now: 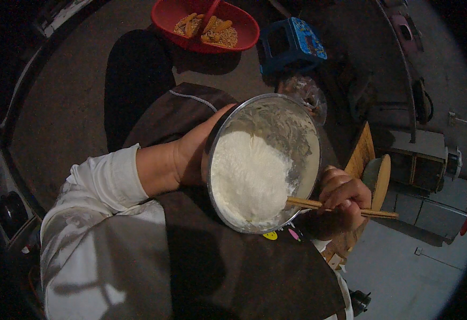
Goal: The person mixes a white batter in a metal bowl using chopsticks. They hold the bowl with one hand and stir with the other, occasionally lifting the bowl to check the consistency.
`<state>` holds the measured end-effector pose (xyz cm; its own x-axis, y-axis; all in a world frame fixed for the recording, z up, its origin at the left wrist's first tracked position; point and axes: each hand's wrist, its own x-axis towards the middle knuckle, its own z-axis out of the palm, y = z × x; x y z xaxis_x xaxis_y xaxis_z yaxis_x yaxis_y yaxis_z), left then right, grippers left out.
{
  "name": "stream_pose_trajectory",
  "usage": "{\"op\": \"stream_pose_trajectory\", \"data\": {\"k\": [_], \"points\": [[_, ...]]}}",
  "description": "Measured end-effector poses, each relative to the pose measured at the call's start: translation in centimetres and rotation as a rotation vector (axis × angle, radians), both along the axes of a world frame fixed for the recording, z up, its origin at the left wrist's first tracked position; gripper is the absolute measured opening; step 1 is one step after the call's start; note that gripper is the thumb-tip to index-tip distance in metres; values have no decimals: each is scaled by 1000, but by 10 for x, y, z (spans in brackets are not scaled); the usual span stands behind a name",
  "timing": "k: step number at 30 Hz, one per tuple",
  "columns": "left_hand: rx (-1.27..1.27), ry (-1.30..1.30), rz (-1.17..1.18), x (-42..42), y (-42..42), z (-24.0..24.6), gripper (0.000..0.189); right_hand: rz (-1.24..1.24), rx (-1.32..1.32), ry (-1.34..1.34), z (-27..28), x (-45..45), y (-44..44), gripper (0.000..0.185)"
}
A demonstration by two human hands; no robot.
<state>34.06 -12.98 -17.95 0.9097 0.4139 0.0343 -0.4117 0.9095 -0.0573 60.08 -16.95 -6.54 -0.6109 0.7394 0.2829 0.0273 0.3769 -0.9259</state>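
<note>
A metal bowl (pixel 306 120) is tilted towards me above my dark apron (pixel 193 248). My left hand (pixel 195 154) holds it from the left side; its fingers are hidden behind the bowl. Inside lies a mass of pale, wet dough or batter (pixel 251 174), and smears of it cling to the upper wall. My right hand (pixel 345 196) is closed around wooden chopsticks (pixel 303 203) at the bowl's lower right rim. Their tips reach over the rim to the dough's edge, where I cannot tell how deep they go.
On the floor ahead, a red plastic basket (pixel 163 30) contains corn cobs (pixel 211 26) and loose kernels. A blue plastic stool (pixel 291 44) is beside it, with a clear plastic bag (pixel 307 94) nearer me. To the right are a wooden board (pixel 361 148) and a grey cabinet (pixel 413 160).
</note>
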Motion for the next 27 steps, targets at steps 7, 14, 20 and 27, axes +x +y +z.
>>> {"op": "stream_pose_trajectory", "data": {"k": [7, 14, 20, 27], "points": [[20, 16, 4, 14, 0, -6, 63, -124, 145, 271, -17, -13, -3, 15], [10, 98, 7, 23, 0, -5, 60, -352, 357, 292, -33, -27, 3, 17], [-79, -1, -53, 20, -1, -14, 60, -401, 207, 37, -23, -22, 0, 18], [2, 99, 34, 18, -1, -10, 57, -234, 57, 56, -20, -6, -3, 19]]}}
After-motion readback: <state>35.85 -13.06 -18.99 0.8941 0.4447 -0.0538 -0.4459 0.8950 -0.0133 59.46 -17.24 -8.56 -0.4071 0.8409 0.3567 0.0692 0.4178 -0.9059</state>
